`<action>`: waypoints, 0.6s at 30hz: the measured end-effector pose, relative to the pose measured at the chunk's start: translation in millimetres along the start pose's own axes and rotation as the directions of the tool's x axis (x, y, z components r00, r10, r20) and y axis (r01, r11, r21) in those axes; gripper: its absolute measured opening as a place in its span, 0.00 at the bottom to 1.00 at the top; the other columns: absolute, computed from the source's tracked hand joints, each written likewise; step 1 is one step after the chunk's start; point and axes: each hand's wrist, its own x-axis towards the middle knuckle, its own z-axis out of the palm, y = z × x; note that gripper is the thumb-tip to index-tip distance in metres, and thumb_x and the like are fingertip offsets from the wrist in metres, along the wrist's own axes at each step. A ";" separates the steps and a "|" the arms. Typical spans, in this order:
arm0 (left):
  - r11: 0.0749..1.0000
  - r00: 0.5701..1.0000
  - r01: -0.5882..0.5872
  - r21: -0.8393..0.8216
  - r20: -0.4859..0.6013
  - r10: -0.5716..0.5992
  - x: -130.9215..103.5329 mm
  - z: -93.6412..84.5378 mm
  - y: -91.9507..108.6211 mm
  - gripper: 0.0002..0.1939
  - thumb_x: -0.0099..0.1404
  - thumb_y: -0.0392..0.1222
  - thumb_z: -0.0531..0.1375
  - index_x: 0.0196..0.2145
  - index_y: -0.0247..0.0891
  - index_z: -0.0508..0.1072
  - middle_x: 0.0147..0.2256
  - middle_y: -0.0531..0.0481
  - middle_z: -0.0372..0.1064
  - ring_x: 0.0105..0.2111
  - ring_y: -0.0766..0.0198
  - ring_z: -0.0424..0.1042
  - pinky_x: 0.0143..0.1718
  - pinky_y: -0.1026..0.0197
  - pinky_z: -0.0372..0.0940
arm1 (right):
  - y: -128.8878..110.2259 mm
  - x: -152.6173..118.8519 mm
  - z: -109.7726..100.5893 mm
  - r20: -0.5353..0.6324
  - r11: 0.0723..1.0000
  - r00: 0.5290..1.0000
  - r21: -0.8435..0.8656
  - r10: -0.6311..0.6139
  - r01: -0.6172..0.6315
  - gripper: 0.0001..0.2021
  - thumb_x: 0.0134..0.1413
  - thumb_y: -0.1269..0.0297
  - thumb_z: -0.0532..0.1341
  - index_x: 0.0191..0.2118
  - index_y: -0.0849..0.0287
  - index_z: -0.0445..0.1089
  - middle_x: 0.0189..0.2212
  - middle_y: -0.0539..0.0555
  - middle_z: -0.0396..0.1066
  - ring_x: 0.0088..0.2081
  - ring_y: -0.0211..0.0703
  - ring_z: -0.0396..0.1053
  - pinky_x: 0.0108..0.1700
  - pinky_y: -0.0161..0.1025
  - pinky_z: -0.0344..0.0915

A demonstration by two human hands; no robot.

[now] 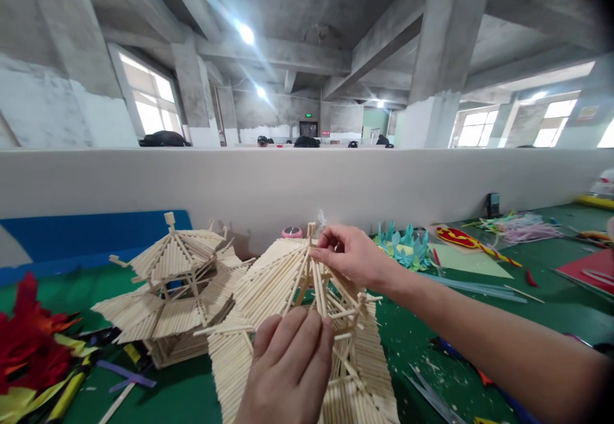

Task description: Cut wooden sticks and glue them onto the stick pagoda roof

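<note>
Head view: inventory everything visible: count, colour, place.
Large wooden-stick pavilion model: 1, beige, front centre
Second wooden-stick pavilion model: 1, beige, left
Ragged red bundle: 1, red, left edge
Flat blue panel: 1, blue, back left
Round pink object: 1, pink, back centre
Spiky teal ornament: 1, teal, right of centre
Round-headed wand: 1, red-yellow, back right
Thin pastel strips: many, mixed, back right
Small black box: 1, black, back right
Metal scissors: at least 1, silver, front right
Flat red sheet: 1, red, right edge
White partition: 1, white, across back
Green tabletop: 1, green, below models
Bright windows: several, white, beyond partition
Left hand: 1, bare, large model's front
Right hand: 1, bare, at its peak
</note>
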 end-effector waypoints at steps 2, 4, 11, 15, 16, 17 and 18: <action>1.000 1.000 0.001 0.001 0.001 -0.001 -0.5 0.2 0.0 0.10 0.62 0.31 0.53 0.37 0.28 0.74 0.33 0.41 0.74 0.38 0.56 0.67 0.42 0.54 0.55 | -0.6 -0.3 -0.1 -0.002 1.000 1.000 -0.011 0.003 -0.003 0.09 0.48 0.60 0.59 0.27 0.59 0.61 0.21 0.46 0.60 0.22 0.32 0.55 0.24 0.31 0.54; 1.000 1.000 -0.001 -0.001 0.021 0.001 -1.2 0.0 -0.2 0.11 0.61 0.31 0.53 0.38 0.28 0.73 0.34 0.41 0.74 0.39 0.55 0.67 0.42 0.54 0.55 | -1.5 -0.8 -0.3 -0.005 1.000 1.000 -0.016 0.006 -0.006 0.09 0.48 0.60 0.59 0.26 0.59 0.61 0.21 0.46 0.60 0.23 0.32 0.55 0.24 0.31 0.54; 1.000 1.000 -0.009 0.003 -0.009 0.009 -3.5 0.2 -0.1 0.12 0.62 0.31 0.51 0.37 0.28 0.73 0.33 0.40 0.74 0.38 0.56 0.67 0.41 0.54 0.55 | -3.6 -1.8 -0.1 0.000 1.000 1.000 -0.012 0.012 -0.012 0.08 0.47 0.62 0.59 0.26 0.59 0.61 0.21 0.46 0.60 0.23 0.32 0.56 0.24 0.31 0.55; 1.000 1.000 -0.012 0.001 0.002 0.012 0.2 -1.9 0.1 0.12 0.62 0.29 0.51 0.37 0.27 0.73 0.33 0.40 0.74 0.39 0.55 0.67 0.41 0.54 0.55 | -1.0 -1.3 0.9 -0.002 1.000 1.000 -0.014 0.004 -0.004 0.08 0.47 0.62 0.59 0.26 0.59 0.62 0.21 0.46 0.61 0.23 0.32 0.56 0.25 0.31 0.55; 1.000 1.000 -0.010 -0.002 0.012 0.010 0.9 -2.3 0.1 0.12 0.62 0.29 0.50 0.38 0.27 0.73 0.34 0.40 0.74 0.39 0.55 0.67 0.41 0.54 0.55 | -0.4 -1.2 1.0 -0.003 1.000 1.000 -0.015 0.002 -0.002 0.08 0.47 0.62 0.59 0.26 0.59 0.62 0.21 0.46 0.61 0.23 0.32 0.56 0.25 0.31 0.56; 1.000 1.000 -0.007 -0.005 0.016 0.007 1.4 -2.5 0.1 0.12 0.62 0.29 0.50 0.38 0.27 0.73 0.34 0.40 0.74 0.40 0.55 0.66 0.42 0.54 0.55 | 0.1 -1.1 1.1 -0.004 1.000 1.000 -0.016 -0.001 0.001 0.08 0.48 0.62 0.59 0.26 0.59 0.62 0.22 0.46 0.61 0.23 0.32 0.56 0.25 0.31 0.56; 1.000 1.000 -0.009 -0.005 0.018 0.009 1.6 -2.3 0.1 0.12 0.62 0.29 0.50 0.38 0.27 0.73 0.34 0.39 0.73 0.40 0.55 0.66 0.42 0.53 0.55 | 0.4 -1.1 1.1 -0.004 1.000 1.000 -0.017 -0.002 0.002 0.08 0.48 0.61 0.59 0.26 0.59 0.62 0.21 0.46 0.61 0.23 0.32 0.56 0.25 0.31 0.56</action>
